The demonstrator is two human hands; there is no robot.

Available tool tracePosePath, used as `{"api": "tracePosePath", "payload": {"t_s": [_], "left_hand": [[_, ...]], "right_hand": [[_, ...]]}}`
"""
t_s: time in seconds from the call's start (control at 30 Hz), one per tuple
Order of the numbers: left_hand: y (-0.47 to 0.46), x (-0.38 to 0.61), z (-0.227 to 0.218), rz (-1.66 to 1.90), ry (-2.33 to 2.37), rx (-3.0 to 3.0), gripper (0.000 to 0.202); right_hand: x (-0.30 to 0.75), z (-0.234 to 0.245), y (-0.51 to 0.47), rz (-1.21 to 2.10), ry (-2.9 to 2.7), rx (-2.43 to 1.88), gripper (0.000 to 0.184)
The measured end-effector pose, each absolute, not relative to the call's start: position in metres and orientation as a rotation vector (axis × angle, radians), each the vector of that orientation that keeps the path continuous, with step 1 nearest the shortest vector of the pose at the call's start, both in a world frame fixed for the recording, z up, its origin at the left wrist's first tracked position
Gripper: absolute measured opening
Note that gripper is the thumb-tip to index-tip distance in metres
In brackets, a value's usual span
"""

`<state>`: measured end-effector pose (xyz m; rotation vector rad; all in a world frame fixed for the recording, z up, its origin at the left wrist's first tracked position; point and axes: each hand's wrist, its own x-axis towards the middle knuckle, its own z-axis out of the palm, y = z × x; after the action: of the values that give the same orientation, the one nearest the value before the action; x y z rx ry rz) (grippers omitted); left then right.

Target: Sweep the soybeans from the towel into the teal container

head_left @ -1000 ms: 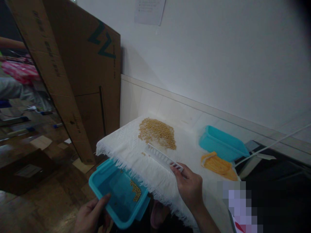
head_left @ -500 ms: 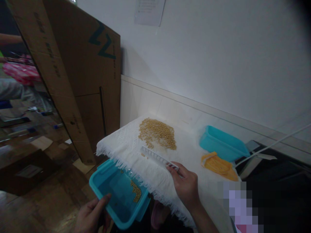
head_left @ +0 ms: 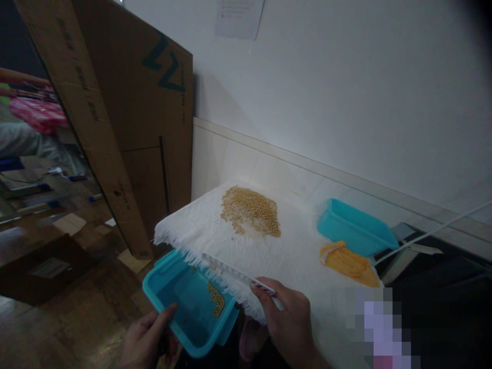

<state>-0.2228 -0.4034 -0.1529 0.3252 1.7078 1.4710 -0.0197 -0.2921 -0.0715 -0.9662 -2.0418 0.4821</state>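
White plastic strip [head_left: 229,271] drawn to counter's [head_left: 300,259] front edge | right hand [head_left: 289,313] pinches it; left hand [head_left: 148,330] grips turquoise tub [head_left: 173,294] | soybeans [head_left: 251,206] mostly remain toward back edge

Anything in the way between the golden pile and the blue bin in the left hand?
Yes. The white strip in the right hand crosses the line from the pile to the blue bin, and the cloth's fringe overlaps the bin's far side in this view. No other obstruction is visible.
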Motion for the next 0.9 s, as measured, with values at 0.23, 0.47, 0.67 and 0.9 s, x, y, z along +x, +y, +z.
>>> {"api": "tracePosePath", "payload": {"t_s": [0.23, 0.47, 0.67, 0.9], "left_hand": [[-0.405, -0.224, -0.149, 1.469, 1.654, 0.325, 0.047], [-0.409, -0.224, -0.156, 1.476, 1.663, 0.344, 0.048], [-0.407, -0.225, -0.163, 1.475, 1.665, 0.32, 0.048], [-0.406, -0.222, -0.158, 1.507, 1.629, 0.292, 0.048]], "right_hand": [[-0.009, -0.079, -0.247, 0.309, -1.89, -1.066, 0.022], [-0.004, -0.088, -0.222, 0.254, -1.907, -1.128, 0.023], [-0.006, -0.089, -0.223, 0.304, -1.913, -1.128, 0.02], [-0.008, -0.087, -0.23, 0.377, -1.928, -1.116, 0.018]]}}
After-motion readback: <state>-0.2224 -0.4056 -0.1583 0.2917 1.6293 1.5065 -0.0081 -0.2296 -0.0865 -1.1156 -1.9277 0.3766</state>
